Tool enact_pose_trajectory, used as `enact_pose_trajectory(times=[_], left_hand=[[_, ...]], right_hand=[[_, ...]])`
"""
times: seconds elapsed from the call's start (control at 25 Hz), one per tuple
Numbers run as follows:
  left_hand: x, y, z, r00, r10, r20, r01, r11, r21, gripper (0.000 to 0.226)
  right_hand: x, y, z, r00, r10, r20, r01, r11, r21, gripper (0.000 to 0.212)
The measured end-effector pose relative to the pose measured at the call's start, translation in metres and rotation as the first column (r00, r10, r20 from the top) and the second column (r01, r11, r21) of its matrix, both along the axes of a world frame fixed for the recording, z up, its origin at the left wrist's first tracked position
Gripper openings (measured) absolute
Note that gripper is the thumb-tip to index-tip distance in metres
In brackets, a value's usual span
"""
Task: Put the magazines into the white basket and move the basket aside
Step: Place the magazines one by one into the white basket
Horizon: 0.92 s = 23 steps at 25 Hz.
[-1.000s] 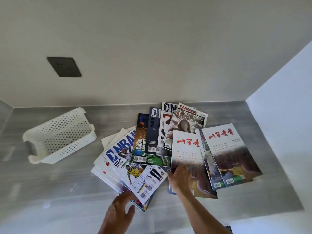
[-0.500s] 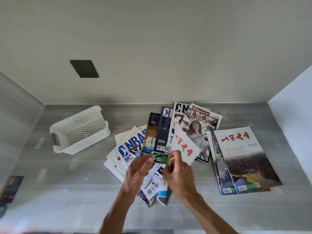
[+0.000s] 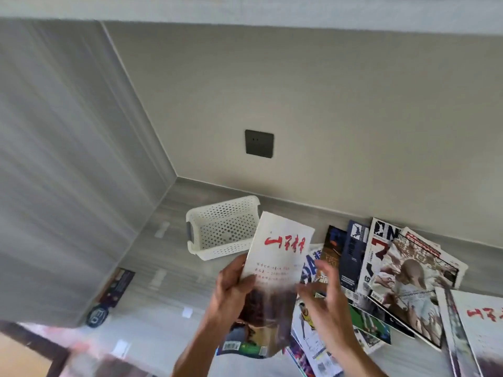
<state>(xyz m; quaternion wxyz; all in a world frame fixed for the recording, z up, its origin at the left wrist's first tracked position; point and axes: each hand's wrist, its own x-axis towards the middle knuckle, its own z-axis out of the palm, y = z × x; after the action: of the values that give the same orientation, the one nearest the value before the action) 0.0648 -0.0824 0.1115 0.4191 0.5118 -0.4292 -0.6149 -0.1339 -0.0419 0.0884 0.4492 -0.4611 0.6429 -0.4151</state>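
Left hand: the left hand (image 3: pixel 231 289) grips a magazine (image 3: pixel 275 268) by its left edge, thumb curled over the cover, fingers behind it
Right hand: the right hand (image 3: pixel 324 295) is just beside the magazine's right edge, fingers spread and relaxed, blurred; I cannot tell whether they touch the paper
Magazine: white cover with red brush lettering on top and a dark picture below, held up off the counter, tilted, its top corner overlapping the basket's near side from where I stand
Basket: the white perforated basket (image 3: pixel 217 227) sits on the grey counter (image 3: pixel 163 268) near the back-left corner, with nothing visible inside
Pile: the other magazines (image 3: pixel 381 273) lie fanned out on the counter to the right of the hands, overlapping one another, among them one with a red "7" and one with the same red lettering at the far right edge
Wall: a dark socket plate (image 3: pixel 259 143) is on the back wall above the basket
Left side: something dark and printed (image 3: pixel 114 289) lies by the left wall, too blurred to name
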Motion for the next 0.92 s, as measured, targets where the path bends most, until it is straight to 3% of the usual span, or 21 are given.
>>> enact_pose_trajectory(times=[0.08,0.16,0.24,0.32,0.44,0.6,0.72,0.8,0.92], left_hand=[[0.037,-0.021,0.006,0.989,0.017,-0.145,-0.014,1.000,0.026,0.048],[0.065,-0.043,0.011,0.958,0.019,-0.285,-0.002,0.998,0.062,0.051],[0.089,-0.070,0.017,0.941,0.051,-0.336,-0.028,0.997,0.073,0.053],[0.113,-0.104,0.024,0.927,0.105,-0.361,-0.099,0.994,0.035,0.052],[0.139,-0.165,0.033,0.923,0.152,-0.354,-0.181,0.982,-0.049,0.039],[0.143,-0.212,0.008,0.927,0.376,0.008,-0.373,0.922,-0.101,0.034],[0.137,-0.214,-0.028,0.878,0.379,0.292,-0.364,0.925,-0.105,0.030],[0.138,-0.207,-0.051,0.858,0.304,0.414,-0.297,0.951,-0.083,0.027],[0.146,-0.200,-0.071,0.802,0.213,0.558,-0.227,0.973,-0.044,0.024]], right_hand=[[-0.007,-0.043,-0.003,0.978,-0.102,0.183,0.044,0.954,0.298,0.070],[0.011,-0.079,-0.004,0.899,-0.112,0.423,-0.112,0.876,0.470,0.063],[0.039,-0.107,-0.002,0.896,-0.042,0.441,-0.188,0.865,0.465,0.038],[0.059,-0.135,0.003,0.912,-0.022,0.410,-0.158,0.903,0.400,0.019],[0.069,-0.185,0.019,0.953,-0.056,0.298,-0.029,0.962,0.272,0.014],[0.092,-0.243,0.015,0.991,-0.120,0.058,0.111,0.984,0.140,0.018],[0.106,-0.252,-0.022,0.983,-0.101,-0.152,0.122,0.983,0.138,0.018],[0.107,-0.245,-0.049,0.988,-0.012,-0.156,0.046,0.976,0.213,0.011],[0.102,-0.229,-0.067,0.991,0.110,-0.079,-0.083,0.955,0.286,0.044]])
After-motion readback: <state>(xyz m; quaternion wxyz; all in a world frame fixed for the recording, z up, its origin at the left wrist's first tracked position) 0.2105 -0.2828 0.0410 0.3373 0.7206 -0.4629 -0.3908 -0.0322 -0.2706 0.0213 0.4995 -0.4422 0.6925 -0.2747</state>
